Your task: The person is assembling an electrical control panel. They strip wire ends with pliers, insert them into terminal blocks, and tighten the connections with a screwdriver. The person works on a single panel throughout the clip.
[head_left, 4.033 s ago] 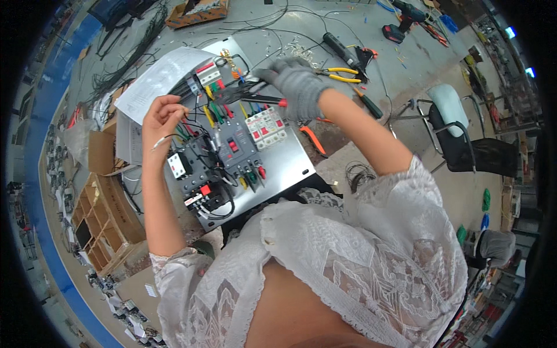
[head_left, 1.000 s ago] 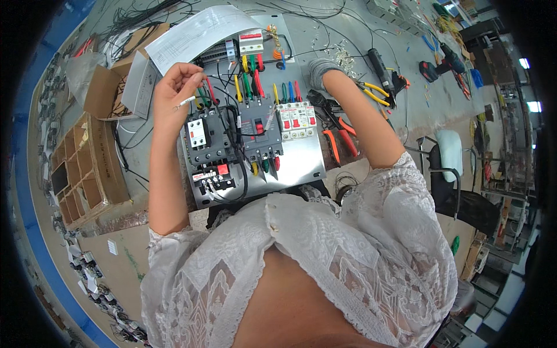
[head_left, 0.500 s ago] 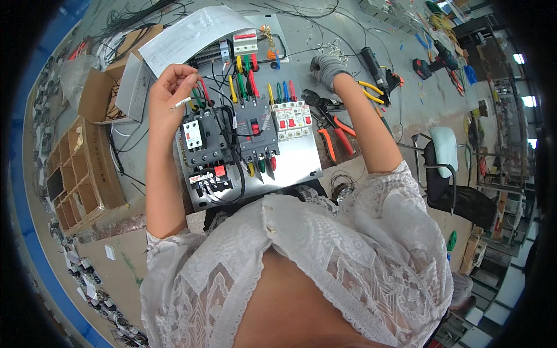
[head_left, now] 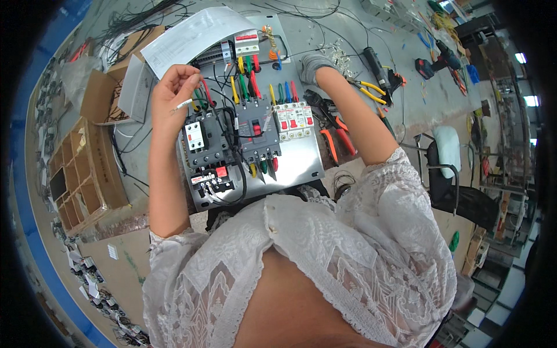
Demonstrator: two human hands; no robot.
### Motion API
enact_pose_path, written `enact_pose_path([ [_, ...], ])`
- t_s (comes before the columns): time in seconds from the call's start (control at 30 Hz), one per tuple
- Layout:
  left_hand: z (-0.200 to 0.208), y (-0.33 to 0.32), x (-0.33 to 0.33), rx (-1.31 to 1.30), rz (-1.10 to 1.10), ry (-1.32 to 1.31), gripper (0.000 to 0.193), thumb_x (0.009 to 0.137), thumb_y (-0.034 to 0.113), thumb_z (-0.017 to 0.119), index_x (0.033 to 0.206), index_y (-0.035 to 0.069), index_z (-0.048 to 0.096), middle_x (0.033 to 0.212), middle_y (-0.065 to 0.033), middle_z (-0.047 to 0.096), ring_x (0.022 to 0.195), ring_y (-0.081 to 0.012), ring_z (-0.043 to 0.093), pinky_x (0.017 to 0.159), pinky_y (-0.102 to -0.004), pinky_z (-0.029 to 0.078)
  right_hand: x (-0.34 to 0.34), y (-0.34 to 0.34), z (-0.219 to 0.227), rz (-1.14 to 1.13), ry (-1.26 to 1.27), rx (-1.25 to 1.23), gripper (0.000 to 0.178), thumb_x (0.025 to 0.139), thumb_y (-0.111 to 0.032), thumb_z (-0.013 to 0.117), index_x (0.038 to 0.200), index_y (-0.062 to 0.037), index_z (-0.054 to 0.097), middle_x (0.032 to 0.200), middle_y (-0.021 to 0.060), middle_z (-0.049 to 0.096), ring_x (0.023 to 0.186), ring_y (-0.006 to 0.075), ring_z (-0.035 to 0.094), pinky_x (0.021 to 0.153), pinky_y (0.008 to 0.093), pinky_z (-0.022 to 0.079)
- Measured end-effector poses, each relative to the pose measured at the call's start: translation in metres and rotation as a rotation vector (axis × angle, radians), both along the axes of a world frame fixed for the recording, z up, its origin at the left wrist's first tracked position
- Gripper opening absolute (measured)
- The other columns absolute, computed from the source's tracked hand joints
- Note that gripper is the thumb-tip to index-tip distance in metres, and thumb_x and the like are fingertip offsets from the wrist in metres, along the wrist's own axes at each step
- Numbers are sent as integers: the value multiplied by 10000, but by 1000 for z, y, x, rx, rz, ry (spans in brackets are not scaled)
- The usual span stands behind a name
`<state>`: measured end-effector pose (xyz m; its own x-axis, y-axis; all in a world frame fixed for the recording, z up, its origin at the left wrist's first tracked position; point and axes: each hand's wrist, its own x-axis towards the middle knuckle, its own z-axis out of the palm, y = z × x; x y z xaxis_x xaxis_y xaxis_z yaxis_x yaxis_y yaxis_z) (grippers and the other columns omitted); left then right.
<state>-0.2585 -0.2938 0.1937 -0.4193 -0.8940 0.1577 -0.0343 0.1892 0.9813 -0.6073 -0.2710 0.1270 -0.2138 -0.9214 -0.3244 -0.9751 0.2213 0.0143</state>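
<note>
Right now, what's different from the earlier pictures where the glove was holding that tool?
The gloved right hand has let go of the red-handled tool. The tool moved right, from over the silver board to beside its right edge. The hand is now by the scattered metal bits. The left hand is still raised at the board's left side.

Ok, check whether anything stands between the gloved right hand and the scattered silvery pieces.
Nothing visible does: the silvery pieces lie on the table close beside the right hand; the hand hides anything beneath.
</note>
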Motion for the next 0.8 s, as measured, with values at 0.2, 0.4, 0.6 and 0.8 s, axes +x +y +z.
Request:
enact_pose_path([
  [0.2, -3, 1, 1, -40, -4, 41, 93, 919, 99, 571, 973, 24, 577, 908, -37, 622, 843, -89, 562, 794, -225, 446, 0, 36, 25, -75, -220, -274, 181, 778, -163, 605, 869, -14, 653, 856, 213, 662, 803, 312, 650, 752, 390, 521],
  [0.4, -6, -3, 4, -39, -5, -19, 117, 896, 82, 596, 985, 7, 600, 915, -45, 643, 860, -105, 599, 803, -242, 466, 7, 39, 53, -257, -1126, -544, 75, 866, -46, 571, 904, -17, 629, 773, 55, 626, 686, 103, 579, 623, 266, 500],
  [0.6, -3, -1, -1, -96, -8, -95, 98, 853, 77, 619, 928, 14, 628, 854, -13, 641, 773, -80, 567, 709, -228, 448, 98, 14, 124, 390, -903, -676, 89, 871, -43, 572, 943, -19, 619, 811, 70, 643, 631, 119, 577, 619, 273, 499],
  [0.8, 5, 0, -5, -30, -17, -60, 129, 859, 67, 618, 969, 1, 633, 856, -12, 650, 774, -62, 566, 711, -202, 440, 157, -1, 125, 465, -730, -581, 249, 861, -28, 587, 1107, -34, 547, 932, 111, 663, 875, 190, 646, 791, 301, 518],
])
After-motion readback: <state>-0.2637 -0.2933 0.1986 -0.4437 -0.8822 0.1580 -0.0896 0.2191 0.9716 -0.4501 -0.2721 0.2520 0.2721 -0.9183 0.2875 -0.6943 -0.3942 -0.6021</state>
